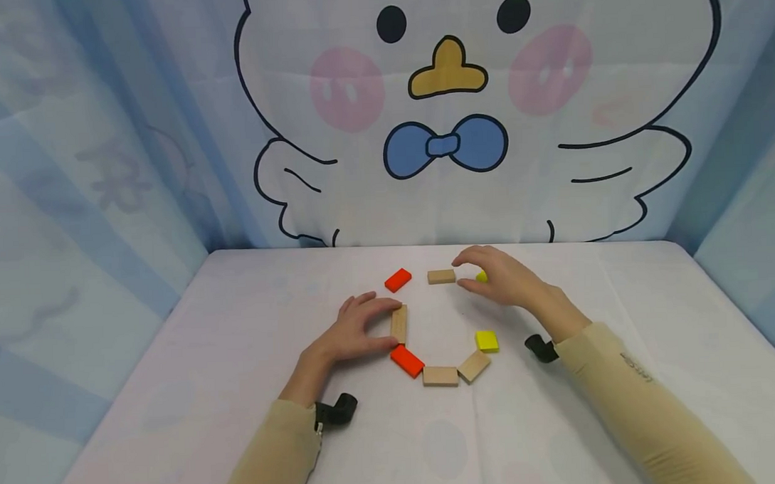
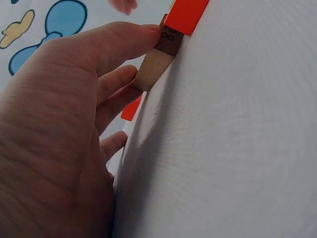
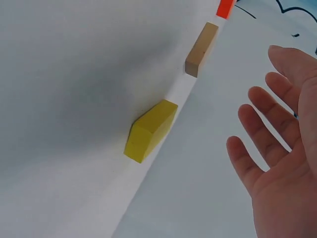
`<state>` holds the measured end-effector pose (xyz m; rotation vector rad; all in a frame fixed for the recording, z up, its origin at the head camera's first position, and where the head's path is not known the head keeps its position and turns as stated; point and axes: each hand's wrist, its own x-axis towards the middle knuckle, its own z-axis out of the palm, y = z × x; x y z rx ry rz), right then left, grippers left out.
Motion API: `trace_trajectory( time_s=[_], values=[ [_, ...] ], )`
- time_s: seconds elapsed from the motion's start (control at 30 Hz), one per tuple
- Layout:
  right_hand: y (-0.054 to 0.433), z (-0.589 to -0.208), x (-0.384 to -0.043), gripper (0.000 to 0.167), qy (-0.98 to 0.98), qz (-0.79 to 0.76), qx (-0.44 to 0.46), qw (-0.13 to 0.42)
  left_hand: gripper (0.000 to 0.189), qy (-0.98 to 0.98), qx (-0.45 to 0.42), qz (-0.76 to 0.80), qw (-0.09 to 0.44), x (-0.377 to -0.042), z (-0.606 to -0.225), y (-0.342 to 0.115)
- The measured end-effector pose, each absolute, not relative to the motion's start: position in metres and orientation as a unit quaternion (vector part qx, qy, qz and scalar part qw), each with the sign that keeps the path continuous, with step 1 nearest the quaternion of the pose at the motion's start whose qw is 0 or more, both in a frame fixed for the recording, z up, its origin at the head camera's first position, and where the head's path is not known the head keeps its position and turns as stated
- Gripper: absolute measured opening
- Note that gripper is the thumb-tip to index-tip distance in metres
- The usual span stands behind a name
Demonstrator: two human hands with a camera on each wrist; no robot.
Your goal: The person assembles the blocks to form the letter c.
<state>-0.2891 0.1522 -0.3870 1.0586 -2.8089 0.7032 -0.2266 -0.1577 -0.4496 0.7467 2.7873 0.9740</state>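
Observation:
Thumb and fingers of my left hand (image 1: 358,332) pinch a plain wooden block (image 1: 399,325) at its two ends, on the left side of a ring of blocks. A red block (image 1: 407,361) lies right at its near end. In the left wrist view the thumb presses the wooden block (image 2: 154,69) near a dark printed end. My right hand (image 1: 500,277), fingers spread and bent a little, hovers over the far right of the ring and holds nothing. It partly hides a yellow block (image 1: 481,276) in the head view; the right wrist view shows this yellow block (image 3: 151,131) whole, on the cloth.
At the back lie another red block (image 1: 398,280) and a wooden block (image 1: 441,276). Along the front are two wooden blocks (image 1: 440,377) and a yellow block (image 1: 486,341). A white cloth (image 1: 235,297) covers the table, with a printed curtain (image 1: 453,204) behind.

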Motion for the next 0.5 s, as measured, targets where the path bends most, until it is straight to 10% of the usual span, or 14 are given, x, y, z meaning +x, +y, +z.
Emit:
trace_trajectory(
  time_s=[0.5],
  values=[
    [0.107,-0.376,-0.325,0.041,-0.912,0.212,0.351,-0.027,0.059,0.912,0.25,0.32,0.052,-0.226,-0.448,-0.159]
  ],
)
